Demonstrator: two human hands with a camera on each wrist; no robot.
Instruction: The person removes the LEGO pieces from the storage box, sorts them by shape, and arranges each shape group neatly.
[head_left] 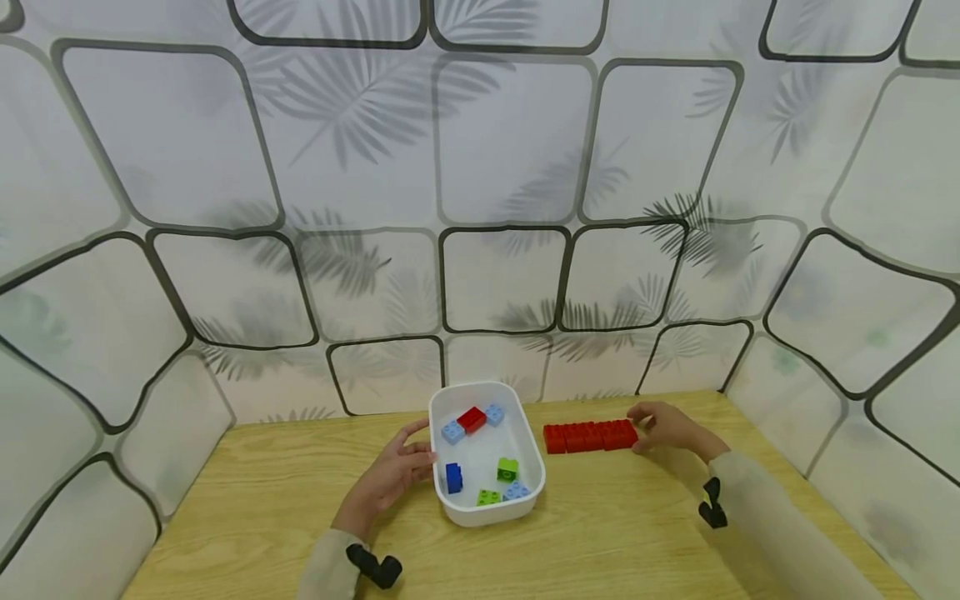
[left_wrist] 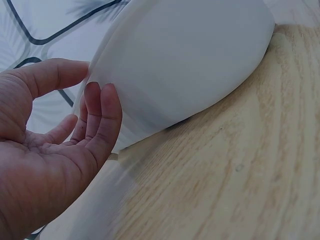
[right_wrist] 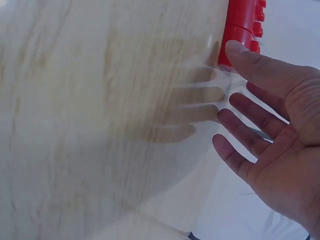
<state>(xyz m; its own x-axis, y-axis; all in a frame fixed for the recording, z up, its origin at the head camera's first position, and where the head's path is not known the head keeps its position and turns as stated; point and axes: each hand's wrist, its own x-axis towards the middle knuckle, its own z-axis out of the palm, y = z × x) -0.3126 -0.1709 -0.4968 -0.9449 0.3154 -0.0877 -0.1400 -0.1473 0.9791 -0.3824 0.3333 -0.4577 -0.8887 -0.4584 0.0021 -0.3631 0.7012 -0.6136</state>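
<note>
A white plastic tub [head_left: 487,521] stands on the wooden table with loose toy building bricks inside. My left hand [head_left: 393,471] is at its left side, fingertips right at the outer wall and rim [left_wrist: 190,55]. To the right of the tub lies a straight row of red toy bricks [head_left: 588,437], studs up. At the row's right end is my right hand [head_left: 667,429]. In the right wrist view its thumb [right_wrist: 240,55] rests against the end red brick [right_wrist: 232,42], while the other fingers spread loosely beside it.
In the tub lie a red brick [head_left: 472,419], a dark blue brick [head_left: 453,477], a green brick [head_left: 507,469], a second green brick [head_left: 488,497] and several light blue bricks [head_left: 453,432]. A patterned wall covering [head_left: 498,275] borders the wooden table [head_left: 600,533] behind and at both sides.
</note>
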